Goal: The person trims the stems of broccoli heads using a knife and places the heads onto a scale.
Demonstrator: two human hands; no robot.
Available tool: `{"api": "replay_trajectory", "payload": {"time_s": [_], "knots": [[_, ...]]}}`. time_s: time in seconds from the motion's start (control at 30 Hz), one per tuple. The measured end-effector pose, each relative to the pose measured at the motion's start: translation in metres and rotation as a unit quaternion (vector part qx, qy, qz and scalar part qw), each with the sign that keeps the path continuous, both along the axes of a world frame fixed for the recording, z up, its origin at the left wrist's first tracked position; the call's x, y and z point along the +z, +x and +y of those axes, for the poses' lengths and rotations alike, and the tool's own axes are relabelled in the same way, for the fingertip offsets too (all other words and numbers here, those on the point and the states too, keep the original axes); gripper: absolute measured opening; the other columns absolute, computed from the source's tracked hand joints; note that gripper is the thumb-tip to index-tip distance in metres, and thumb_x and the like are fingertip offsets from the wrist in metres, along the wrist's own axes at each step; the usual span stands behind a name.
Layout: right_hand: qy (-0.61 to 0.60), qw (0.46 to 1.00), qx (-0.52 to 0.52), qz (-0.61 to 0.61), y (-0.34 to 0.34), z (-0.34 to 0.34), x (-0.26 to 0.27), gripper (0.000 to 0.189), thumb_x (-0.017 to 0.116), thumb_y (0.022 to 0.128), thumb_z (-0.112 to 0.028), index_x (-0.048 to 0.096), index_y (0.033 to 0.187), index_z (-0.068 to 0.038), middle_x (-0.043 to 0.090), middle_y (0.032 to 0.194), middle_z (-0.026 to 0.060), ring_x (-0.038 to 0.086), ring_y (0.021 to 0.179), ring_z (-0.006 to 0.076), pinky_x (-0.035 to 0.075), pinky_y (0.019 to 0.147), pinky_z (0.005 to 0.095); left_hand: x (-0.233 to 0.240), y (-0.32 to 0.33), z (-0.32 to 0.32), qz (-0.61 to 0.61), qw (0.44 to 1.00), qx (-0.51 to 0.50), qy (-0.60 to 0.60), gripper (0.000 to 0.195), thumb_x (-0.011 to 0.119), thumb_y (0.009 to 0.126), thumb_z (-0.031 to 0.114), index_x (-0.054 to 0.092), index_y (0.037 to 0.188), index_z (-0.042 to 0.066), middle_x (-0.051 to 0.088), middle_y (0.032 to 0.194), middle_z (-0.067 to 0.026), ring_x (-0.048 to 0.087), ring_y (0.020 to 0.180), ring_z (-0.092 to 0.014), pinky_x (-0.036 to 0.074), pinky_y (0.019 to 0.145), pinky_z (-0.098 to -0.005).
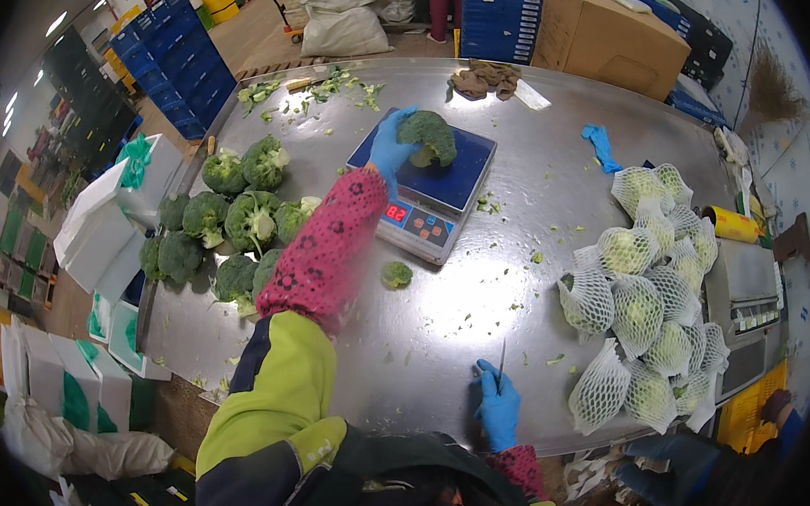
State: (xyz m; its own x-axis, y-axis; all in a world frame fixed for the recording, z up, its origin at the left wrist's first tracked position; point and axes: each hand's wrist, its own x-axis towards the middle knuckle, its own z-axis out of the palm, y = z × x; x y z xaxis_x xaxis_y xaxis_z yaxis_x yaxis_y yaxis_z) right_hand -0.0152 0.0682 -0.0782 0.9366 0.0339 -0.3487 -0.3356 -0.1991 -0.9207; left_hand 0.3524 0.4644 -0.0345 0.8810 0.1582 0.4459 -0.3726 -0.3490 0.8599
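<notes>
My left hand (391, 145), in a blue glove, grips a broccoli head (428, 137) over the blue platform of a digital scale (454, 178); whether the head rests on it I cannot tell. The scale's red display is lit. Near the front edge of the metal table, my right hand (498, 406), also gloved in blue, holds a knife (502, 360) with its thin blade pointing away from me. A small broccoli floret (397, 274) lies just in front of the scale. Several broccoli heads (250, 219) are grouped to the left of my left sleeve, which partly hides them.
Broccoli heads in white foam nets (636, 307) are piled at the right, beside a grey machine (744, 301) and a yellow roll (733, 224). A loose blue glove (601, 148), brown cloth (486, 81) and green trimmings (325, 88) lie farther back. Another person (688, 468) is at the lower right.
</notes>
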Motion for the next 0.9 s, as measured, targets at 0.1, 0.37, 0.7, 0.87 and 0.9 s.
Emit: {"api": "replay_trajectory", "payload": {"time_s": [0.1,0.37,0.7,0.87,0.9], "knots": [[-0.004,0.999,-0.029,0.033,0.014,-0.004,0.019,0.032,0.063,0.1,-0.023,0.069,0.125,-0.005,0.074,0.096,0.0072,0.056,0.057,0.0084,0.047,0.056,0.0257,-0.001,-0.038,-0.049,0.119,0.961,-0.062,-0.242,0.067,0.075,0.08,0.01,0.051,0.142,0.008,0.063,0.128,-0.0133,0.062,0.117,-0.029,0.051,0.101,-0.0409],[0.124,0.992,0.028,-0.005,0.066,0.034,0.092,0.035,0.067,0.097,-0.019,0.067,0.131,-0.009,0.068,0.094,-0.0019,0.044,0.052,0.001,0.039,0.047,0.0195,0.006,-0.256,-0.088,0.3,0.771,-0.211,-0.52,0.061,0.052,0.098,0.046,0.043,0.147,0.01,0.059,0.137,-0.0154,0.065,0.114,-0.031,0.06,0.079,-0.0438],[0.179,0.974,0.138,-0.003,0.026,0.065,0.104,0.046,0.069,0.095,-0.02,0.06,0.139,-0.01,0.068,0.108,0.0012,0.047,0.057,0.0025,0.044,0.049,0.0204,0.007,-0.387,-0.114,0.226,0.786,-0.079,-0.57,0.049,0.051,0.103,0.029,0.049,0.144,0.003,0.057,0.141,-0.0153,0.059,0.125,-0.027,0.048,0.108,-0.0398],[0.202,0.96,0.173,0.087,0.011,0.064,0.093,0.053,0.071,0.094,-0.025,0.055,0.14,-0.003,0.068,0.105,0.006,0.051,0.059,0.0057,0.044,0.048,0.0226,0.005,-0.42,-0.119,0.26,0.803,-0.04,-0.535,0.052,0.049,0.104,0.031,0.045,0.147,0.003,0.056,0.143,-0.0153,0.059,0.127,-0.026,0.047,0.108,-0.0407],[0.207,0.958,0.179,0.081,0.011,0.063,0.091,0.054,0.072,0.094,-0.025,0.055,0.139,-0.002,0.068,0.105,0.006,0.051,0.059,0.0056,0.044,0.048,0.0227,0.011,-0.423,-0.121,0.262,0.789,-0.038,-0.555,0.052,0.049,0.104,0.031,0.045,0.147,0.003,0.055,0.143,-0.0153,0.059,0.126,-0.026,0.047,0.109,-0.0412]]}}
